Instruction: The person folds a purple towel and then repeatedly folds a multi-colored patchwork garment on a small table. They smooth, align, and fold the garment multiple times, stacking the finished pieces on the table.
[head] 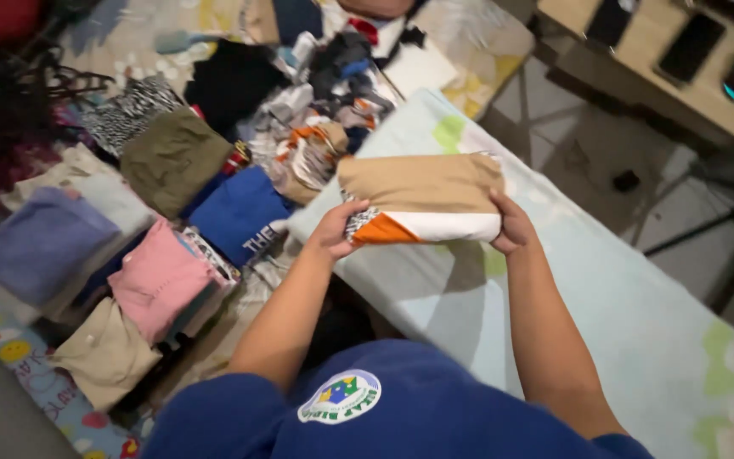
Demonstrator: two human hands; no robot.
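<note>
Both hands hold a folded garment, tan on top, white and orange below, just above the ironing board. The left hand has its fingers closed on the left end, thumb on top. The right hand grips the right end the same way. Left of the left fingers are folded stacks: a blue shirt, a pink one, an olive one.
</note>
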